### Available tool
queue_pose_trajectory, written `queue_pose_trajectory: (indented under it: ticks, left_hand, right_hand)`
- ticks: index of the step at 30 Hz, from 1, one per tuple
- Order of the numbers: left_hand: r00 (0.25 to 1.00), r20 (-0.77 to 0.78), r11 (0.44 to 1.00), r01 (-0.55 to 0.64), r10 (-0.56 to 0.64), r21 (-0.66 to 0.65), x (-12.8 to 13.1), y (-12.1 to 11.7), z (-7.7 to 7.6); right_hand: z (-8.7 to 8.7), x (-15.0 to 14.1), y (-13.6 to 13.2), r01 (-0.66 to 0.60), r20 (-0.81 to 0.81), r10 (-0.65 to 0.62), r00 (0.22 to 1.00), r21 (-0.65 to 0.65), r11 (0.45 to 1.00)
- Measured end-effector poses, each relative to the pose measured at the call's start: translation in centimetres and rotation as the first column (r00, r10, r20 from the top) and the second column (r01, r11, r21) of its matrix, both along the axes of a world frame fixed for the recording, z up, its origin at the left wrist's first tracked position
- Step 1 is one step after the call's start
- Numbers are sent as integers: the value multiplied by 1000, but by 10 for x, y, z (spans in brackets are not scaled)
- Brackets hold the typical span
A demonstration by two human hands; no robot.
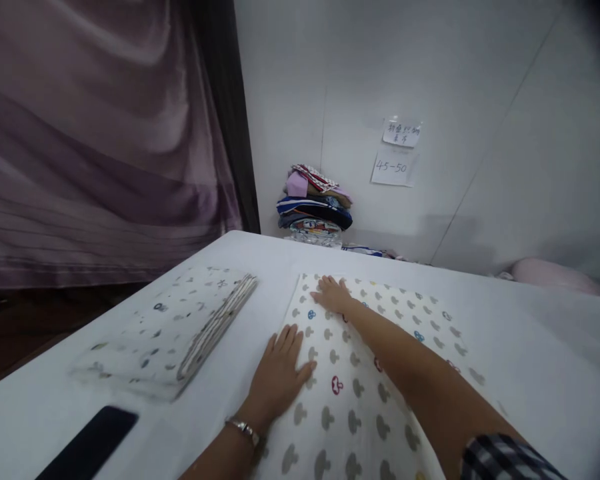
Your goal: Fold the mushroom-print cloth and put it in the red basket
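Observation:
A white cloth (347,347) printed with grey, red and blue mushroom shapes lies spread in front of me, its near part running out of view at the bottom. My left hand (281,367) rests flat at the cloth's left edge, fingers apart, with a silver bracelet on the wrist. Farther off, my right hand (333,295) lies palm down with spread fingers near the far left corner of the same cloth. My right forearm crosses over the cloth and covers part of the print.
On the left of the white table (265,267) lies a folded printed cloth (175,327) in several layers. A dark flat object (93,443) sits at the front left. Behind the table are a stack of folded fabrics (315,203), a purple curtain (95,133) and wall papers (393,168).

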State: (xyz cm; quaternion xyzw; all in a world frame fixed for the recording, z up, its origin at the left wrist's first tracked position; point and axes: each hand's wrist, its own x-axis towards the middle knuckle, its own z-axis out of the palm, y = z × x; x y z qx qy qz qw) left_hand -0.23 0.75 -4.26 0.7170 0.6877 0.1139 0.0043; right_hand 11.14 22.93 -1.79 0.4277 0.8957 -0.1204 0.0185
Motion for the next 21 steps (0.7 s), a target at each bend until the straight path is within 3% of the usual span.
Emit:
queue_pose_trajectory:
  ticks: [8, 12, 14, 17, 21]
  left_hand:
    - [999, -39, 999, 8, -6, 54, -1, 0, -3]
    - [999, -47, 998, 13, -10, 65, -3, 2, -7]
    - [999, -50, 997, 18, -14, 72, -4, 3, -8]
    - [998, -55, 996, 23, -19, 83, -4, 4, -8]
    - [998, -55, 996, 31, -26, 83, -6, 6, -7]
  right_hand:
    - [-7, -41, -6, -98, -99, 98, 990, 0, 995]
    - [-3, -34, -9, -91, -123, 88, 988, -18, 996]
    - [2, -10, -12, -61, -152, 62, 986, 10, 998]
    - [2, 52, -16, 41, -160, -32, 987, 55, 998]
    - [-9, 159, -15, 325, -35, -324, 946, 130, 937]
